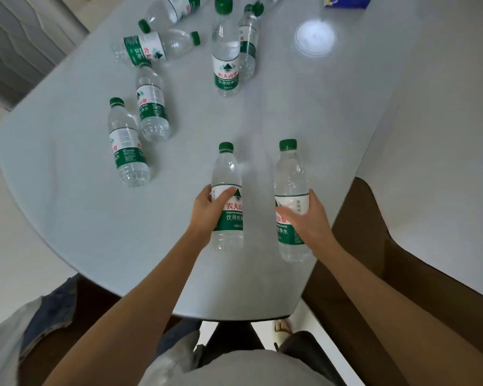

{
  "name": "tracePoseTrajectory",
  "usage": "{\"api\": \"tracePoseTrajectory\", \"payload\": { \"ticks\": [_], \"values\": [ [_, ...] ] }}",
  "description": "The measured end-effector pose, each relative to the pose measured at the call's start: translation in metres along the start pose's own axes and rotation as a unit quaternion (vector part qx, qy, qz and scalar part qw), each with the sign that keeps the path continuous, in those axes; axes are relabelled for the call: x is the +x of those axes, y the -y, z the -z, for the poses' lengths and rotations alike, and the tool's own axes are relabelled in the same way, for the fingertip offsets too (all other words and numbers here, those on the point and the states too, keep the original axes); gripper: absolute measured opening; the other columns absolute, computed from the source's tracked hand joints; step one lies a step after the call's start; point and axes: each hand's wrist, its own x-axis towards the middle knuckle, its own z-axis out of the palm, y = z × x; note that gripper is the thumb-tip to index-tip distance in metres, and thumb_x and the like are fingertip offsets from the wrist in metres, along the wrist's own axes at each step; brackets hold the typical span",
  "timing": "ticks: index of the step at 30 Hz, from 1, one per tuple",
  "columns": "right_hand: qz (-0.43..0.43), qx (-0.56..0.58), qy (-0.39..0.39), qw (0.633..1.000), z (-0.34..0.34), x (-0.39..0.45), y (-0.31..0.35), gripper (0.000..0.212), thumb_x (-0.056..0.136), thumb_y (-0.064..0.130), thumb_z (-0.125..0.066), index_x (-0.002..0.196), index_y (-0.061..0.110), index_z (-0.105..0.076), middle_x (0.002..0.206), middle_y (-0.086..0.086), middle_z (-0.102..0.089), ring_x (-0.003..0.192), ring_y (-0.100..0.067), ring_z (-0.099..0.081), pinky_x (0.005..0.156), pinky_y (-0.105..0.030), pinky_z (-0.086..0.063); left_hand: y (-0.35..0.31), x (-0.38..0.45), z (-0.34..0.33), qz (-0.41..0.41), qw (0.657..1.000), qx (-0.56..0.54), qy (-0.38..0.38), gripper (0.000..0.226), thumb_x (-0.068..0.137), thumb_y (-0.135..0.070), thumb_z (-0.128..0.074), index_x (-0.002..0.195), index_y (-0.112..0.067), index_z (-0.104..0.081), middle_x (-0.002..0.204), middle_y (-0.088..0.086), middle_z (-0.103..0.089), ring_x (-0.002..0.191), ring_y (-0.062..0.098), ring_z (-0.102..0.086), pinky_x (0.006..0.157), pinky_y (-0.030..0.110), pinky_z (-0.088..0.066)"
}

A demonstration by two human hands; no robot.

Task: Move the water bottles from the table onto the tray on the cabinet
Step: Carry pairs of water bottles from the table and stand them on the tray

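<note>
- Head view: our left hand (211, 211) has its fingers wrapped round the label of one upright bottle (227, 199), and our right hand (308, 221) grips a second bottle (292, 201) just beside it.
- Both held bottles sit near the front edge of the white bench (81, 218); whether their bases touch it, we cannot tell.
- Farther from that edge, other bottles wait: two standing (226, 51), several lying down, such as this one (127, 140).
- The tray and cabinet are out of sight.
- Risk, as we judge it: smooth labels could slip in a one-handed grip, and lying bottles may roll off if nudged.
</note>
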Motion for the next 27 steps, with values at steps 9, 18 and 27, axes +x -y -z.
{"api": "tracePoseTrajectory", "payload": {
  "ticks": [9,18,27],
  "values": [
    [0.007,0.015,0.148,0.989,0.027,-0.065,-0.037,0.032,0.08,0.02,-0.074,0.105,0.02,-0.056,0.093,-0.003,-0.068,0.08,-0.015,-0.068,0.061,-0.023,-0.053,0.074,-0.121,-0.005,0.041,0.993,-0.104,0.025,0.049,0.078,-0.025,-0.076,0.12,-0.012,-0.056,0.104,0.019,-0.072,0.085,0.032,-0.071,0.075,0.043,-0.058],
    [0.0,-0.1,0.379,0.92,-0.003,-0.166,-0.082,0.028,0.078,0.019,-0.075,0.101,0.022,-0.058,0.095,-0.009,-0.069,0.084,-0.023,-0.068,0.073,-0.038,-0.057,0.195,-0.297,0.024,0.036,0.966,-0.193,-0.168,0.028,0.082,-0.013,-0.072,0.103,-0.018,-0.055,0.084,0.013,-0.069,0.067,0.024,-0.067,0.062,0.033,-0.057],
    [0.038,-0.23,0.589,0.774,-0.055,-0.33,-0.154,0.023,0.081,0.012,-0.072,0.098,0.023,-0.063,0.085,0.001,-0.075,0.078,-0.017,-0.073,0.071,-0.035,-0.058,0.366,-0.469,0.039,0.003,0.887,-0.319,-0.333,0.041,0.079,-0.016,-0.074,0.116,-0.013,-0.055,0.101,0.018,-0.069,0.084,0.03,-0.071,0.071,0.039,-0.059]
  ]
}}
